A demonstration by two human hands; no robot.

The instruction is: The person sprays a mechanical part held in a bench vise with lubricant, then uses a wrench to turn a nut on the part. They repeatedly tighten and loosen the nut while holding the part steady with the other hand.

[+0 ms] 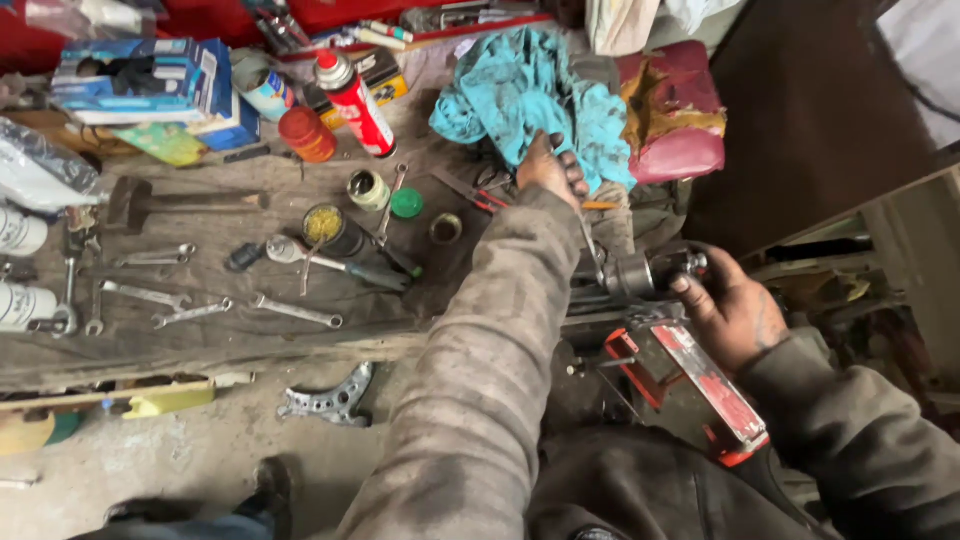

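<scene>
a grimy grey workshop floor (200,450) fills the near left, with a worn, oil-stained wooden board (200,335) lying across it as a low work surface. on the board lie several open-ended steel spanners (297,311), a dark-headed hammer with a wooden handle (180,203), a screwdriver with a dark green grip (340,265), a small open tin of yellowish grease (325,225) and a round green plastic cap (406,203). farther off stand a red-and-white aerosol can (355,105), an orange plastic jar (306,134) and a blue cardboard box (140,80), against a red tool tray (420,20). a crumpled teal cloth (530,100) lies far centre, touching a torn maroon padded cushion (675,115) to its right. a flat cast-metal bracket with cut-outs (330,398) rests on the floor, near centre.

the left hand (552,168), blackened with grease, reaches far over the board and lies on the near edge of the teal cloth; its fingers are curled downward and together, but what they pinch cannot be told. the right hand (730,310) is at right centre, fingers wrapped around a dark, greasy cylindrical metal part (650,272). that part is held above a red metal stand (700,385); its long axis runs roughly level, left to right, with the free end pointing left toward the left sleeve. a thin metal rod (592,245) rises from beside it toward the left hand.
</scene>
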